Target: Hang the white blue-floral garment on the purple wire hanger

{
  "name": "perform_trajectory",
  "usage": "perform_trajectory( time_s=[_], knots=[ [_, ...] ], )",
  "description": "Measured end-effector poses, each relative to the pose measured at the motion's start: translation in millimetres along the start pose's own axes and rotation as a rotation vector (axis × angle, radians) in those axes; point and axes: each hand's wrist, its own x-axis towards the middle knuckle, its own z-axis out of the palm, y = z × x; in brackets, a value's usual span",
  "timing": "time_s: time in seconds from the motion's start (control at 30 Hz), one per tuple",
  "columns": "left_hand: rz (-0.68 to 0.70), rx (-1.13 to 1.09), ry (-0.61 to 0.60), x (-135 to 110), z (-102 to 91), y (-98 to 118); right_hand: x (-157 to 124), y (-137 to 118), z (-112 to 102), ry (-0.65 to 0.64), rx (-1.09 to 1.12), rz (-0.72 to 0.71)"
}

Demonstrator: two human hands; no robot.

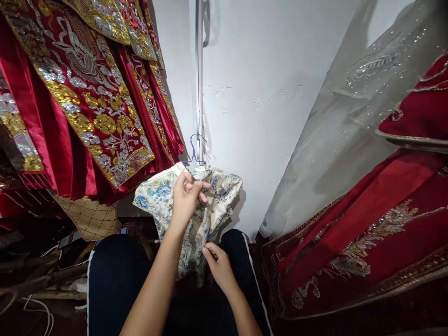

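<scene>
White wall (262,126), crinkled floral garment (196,231)

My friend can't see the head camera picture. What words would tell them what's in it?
A floral garment is on a purple hanger, with a person's left hand near its top and right hand at its front, lower down. Decorated red garments are on both sides, with a white wall behind.
</scene>
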Motion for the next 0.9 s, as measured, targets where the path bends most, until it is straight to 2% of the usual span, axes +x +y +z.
perform_trajectory(
  time_s=[0.1,0.2,0.3,0.37,0.5,0.67,0.8,0.9],
  knots=[
    [0.062,0.102,-0.017,-13.8,-6.4,-5.2,19.1,-40.2,-13.2,0.074,0.077,-0.024],
    [0.056,0.147,-0.091,-14.6,-14.0,1.6,55.5,-110.0,-28.7,0.091,0.083,-0.146],
    [0.067,0.179,-0.127,-12.2,-24.7,9.4,95.0,-172.8,-38.0,0.076,-0.041,-0.343],
    [0.089,0.187,-0.096,-12.7,-33.0,10.6,113.9,-196.7,-39.2,0.003,-0.188,-0.420],
    [0.059,0.103,-0.039,-16.6,-43.6,-0.6,127.2,-209.4,-32.2,-0.083,-0.391,-0.512],
    [-0.028,-0.120,0.066,-15.7,-37.5,-22.3,128.9,-211.9,-17.7,-0.055,-0.365,-0.583],
    [0.003,-0.181,0.189,-9.3,-32.6,-23.4,134.9,-209.8,-16.2,-0.073,-0.403,-0.551],
    [0.054,-0.183,0.167,-7.9,-31.3,-19.6,137.6,-205.9,-21.6,-0.131,-0.441,-0.532]
  ],
)
